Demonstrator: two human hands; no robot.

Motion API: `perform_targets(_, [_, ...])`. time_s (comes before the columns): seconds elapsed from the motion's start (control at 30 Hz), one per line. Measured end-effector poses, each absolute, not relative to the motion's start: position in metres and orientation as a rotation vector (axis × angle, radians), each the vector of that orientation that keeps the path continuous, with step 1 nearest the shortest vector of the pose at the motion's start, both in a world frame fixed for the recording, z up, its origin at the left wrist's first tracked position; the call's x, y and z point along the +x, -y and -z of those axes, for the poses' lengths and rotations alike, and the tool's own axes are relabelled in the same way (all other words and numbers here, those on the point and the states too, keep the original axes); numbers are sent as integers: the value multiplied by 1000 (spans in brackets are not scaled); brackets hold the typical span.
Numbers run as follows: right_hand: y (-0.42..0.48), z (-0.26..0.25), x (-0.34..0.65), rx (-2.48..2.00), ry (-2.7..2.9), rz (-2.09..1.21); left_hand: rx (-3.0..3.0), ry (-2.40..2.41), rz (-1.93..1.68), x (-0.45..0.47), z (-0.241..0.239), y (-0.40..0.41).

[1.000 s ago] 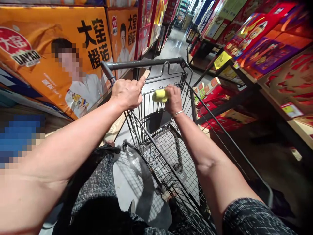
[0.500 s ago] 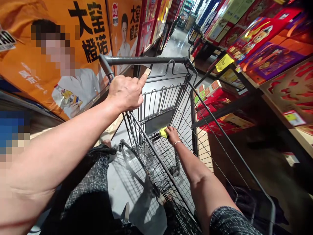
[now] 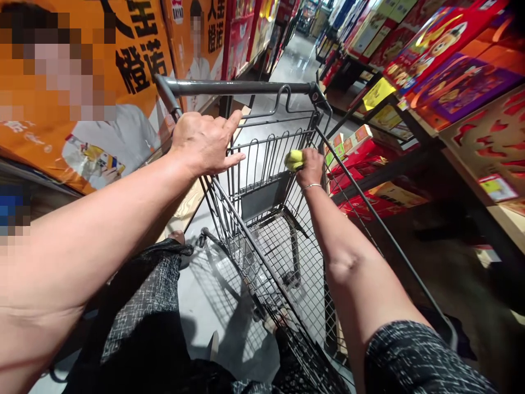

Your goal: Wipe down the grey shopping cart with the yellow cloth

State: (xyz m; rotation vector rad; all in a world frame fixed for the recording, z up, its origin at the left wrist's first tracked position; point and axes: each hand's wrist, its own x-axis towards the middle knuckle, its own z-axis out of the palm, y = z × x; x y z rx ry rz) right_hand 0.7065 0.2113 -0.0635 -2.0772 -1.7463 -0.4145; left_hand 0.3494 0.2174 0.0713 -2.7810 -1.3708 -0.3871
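On the grey metal-wire cart (image 3: 246, 87), your left hand (image 3: 200, 141) rests loosely open. Farther in, your right hand (image 3: 310, 166) grips a bunched yellow-green cloth (image 3: 294, 160), raised from low inside; work seems shifted to the upper right-hand side.

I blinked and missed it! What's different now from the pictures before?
The right hand, low inside the cart half a second ago, has come back up and a bit right, with the yellow cloth. The left hand has spread its thumb out. The right hand still holds the cloth; the left stays at the cart's corner.
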Motion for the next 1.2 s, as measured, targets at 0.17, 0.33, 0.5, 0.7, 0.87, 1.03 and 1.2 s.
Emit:
perform_targets(0.17, [-159,116,688,-2361,1876,72,-2826,1390,371,355,-69,-229])
perform_targets(0.33, [-95,152,685,-2354,2250,-442,-2758,1352,307,364,-69,-252])
perform_targets(0.5, [-35,171,675,-2349,2298,-757,-2652,1054,522,377,-79,-257])
perform_targets(0.7, [-9,180,663,-2535,2161,-708,-2880,1100,407,401,-59,-189])
perform_targets(0.87, [-53,141,698,-2759,1906,-267,-3024,863,144,404,-35,-163])
perform_targets(1.03, [-126,53,760,-2540,1729,413,-3004,861,178,402,-32,-182])
perform_targets(1.2, [-182,1,789,-2219,1685,830,-2971,961,219,406,-21,-196])
